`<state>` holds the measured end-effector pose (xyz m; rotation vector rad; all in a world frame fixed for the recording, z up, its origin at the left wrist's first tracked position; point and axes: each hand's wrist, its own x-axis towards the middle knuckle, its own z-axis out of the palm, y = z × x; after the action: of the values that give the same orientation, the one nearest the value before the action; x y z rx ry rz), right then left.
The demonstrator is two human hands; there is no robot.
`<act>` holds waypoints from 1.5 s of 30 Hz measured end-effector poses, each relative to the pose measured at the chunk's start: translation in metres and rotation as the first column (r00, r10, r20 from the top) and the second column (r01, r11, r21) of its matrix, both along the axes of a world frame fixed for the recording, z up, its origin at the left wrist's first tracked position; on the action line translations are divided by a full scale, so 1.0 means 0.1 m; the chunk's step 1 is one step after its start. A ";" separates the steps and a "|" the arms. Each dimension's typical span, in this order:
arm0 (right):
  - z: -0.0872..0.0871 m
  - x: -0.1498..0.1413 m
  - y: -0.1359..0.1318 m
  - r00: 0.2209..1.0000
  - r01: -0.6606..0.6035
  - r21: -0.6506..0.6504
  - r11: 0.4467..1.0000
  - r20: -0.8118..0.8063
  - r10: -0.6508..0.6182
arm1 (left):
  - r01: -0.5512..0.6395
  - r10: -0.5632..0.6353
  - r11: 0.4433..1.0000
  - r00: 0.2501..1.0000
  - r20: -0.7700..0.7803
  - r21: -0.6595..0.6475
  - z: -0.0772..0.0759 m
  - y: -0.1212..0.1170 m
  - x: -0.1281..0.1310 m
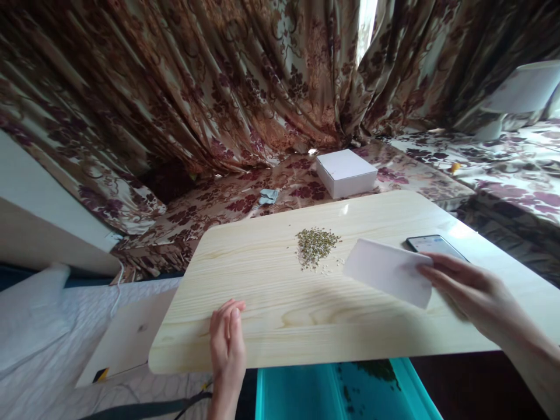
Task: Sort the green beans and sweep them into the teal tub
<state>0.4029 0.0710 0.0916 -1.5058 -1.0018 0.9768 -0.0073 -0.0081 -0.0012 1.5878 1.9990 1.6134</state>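
My right hand pinches a white card by its right end between thumb and fingers. The card is tilted over the right part of the wood-grain table, and its left end is close to a loose pile of small green and pale seeds or grains. I cannot tell whether the card touches the tabletop. My left hand rests at the table's near edge, left of the pile, with fingers loosely bent and nothing visible in them. A phone with its screen lit lies behind the card and right hand.
Below the near edge is a turquoise tray with dark green bits in its right part. Past the far edge, a white box and a folded cloth lie on a floral-covered seat. A lamp stands at the right.
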 end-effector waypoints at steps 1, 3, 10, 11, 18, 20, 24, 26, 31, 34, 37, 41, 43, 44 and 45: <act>-0.01 -0.04 0.03 0.998 0.060 0.017 0.998 -0.023 -0.059 | 0.000 0.000 1.000 1.000 -0.017 0.005 -0.01 0.00 0.00; -0.02 -0.13 0.10 0.993 0.110 0.039 0.993 -0.044 -0.108 | 0.001 -0.001 1.000 0.999 -0.042 0.008 -0.02 0.01 -0.01; -0.12 -0.21 0.20 0.987 0.161 0.047 0.986 0.015 -0.162 | 0.004 -0.004 1.000 0.999 -0.049 -0.001 -0.04 0.01 -0.03; -0.14 -0.19 0.19 0.986 0.165 0.046 0.985 0.016 -0.166 | 0.001 -0.001 1.000 0.999 -0.047 -0.005 -0.04 0.01 -0.03; -0.18 -0.10 0.18 0.995 0.090 0.014 0.996 0.035 -0.090 | 0.002 -0.003 1.000 1.000 -0.023 -0.021 -0.01 0.00 -0.01; -0.20 -0.13 0.18 0.997 0.068 0.006 0.998 0.036 -0.068 | 0.006 -0.007 1.000 1.000 -0.022 -0.022 -0.01 0.00 -0.01; -0.25 -0.21 0.16 0.998 0.067 -0.028 0.997 0.004 -0.067 | 0.001 -0.001 1.000 0.999 -0.032 -0.014 0.00 0.00 0.00; -0.27 -0.24 0.13 0.998 0.054 -0.042 0.998 0.020 -0.053 | -0.001 0.001 1.000 0.999 -0.034 -0.011 0.01 0.00 0.01; -0.26 -0.35 0.01 0.993 0.001 -0.075 0.997 0.114 0.007 | -0.004 0.004 1.000 0.999 -0.039 -0.012 0.02 0.01 0.03; -0.23 -0.45 -0.05 0.987 -0.059 -0.100 0.993 0.140 0.073 | -0.007 0.007 1.000 0.999 -0.039 -0.005 0.01 0.03 0.00; -0.30 -0.53 -0.10 0.976 -0.118 -0.082 0.990 0.177 0.131 | -0.011 0.010 1.000 0.999 -0.042 -0.016 0.03 0.04 0.00; -0.47 -0.60 -0.18 0.969 -0.179 -0.063 0.982 0.164 0.187 | -0.014 0.013 1.000 0.999 -0.041 -0.010 0.11 0.03 0.06; -0.49 -0.65 -0.24 0.963 -0.228 -0.090 0.970 0.123 0.238 | -0.016 0.016 1.000 0.999 -0.045 -0.013 0.15 0.02 0.10; -0.47 -0.68 -0.28 0.956 -0.264 -0.108 0.958 0.100 0.275 | -0.017 0.016 1.000 0.999 -0.048 -0.014 0.17 0.01 0.12; -0.44 -0.71 -0.32 0.946 -0.304 -0.127 0.944 0.076 0.315 | -0.017 0.016 1.000 0.999 -0.050 -0.016 0.18 0.01 0.12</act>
<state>0.3319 0.0389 0.0478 -1.5272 -1.2991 1.2094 0.0051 -0.0069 0.0165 1.6253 2.0501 1.5743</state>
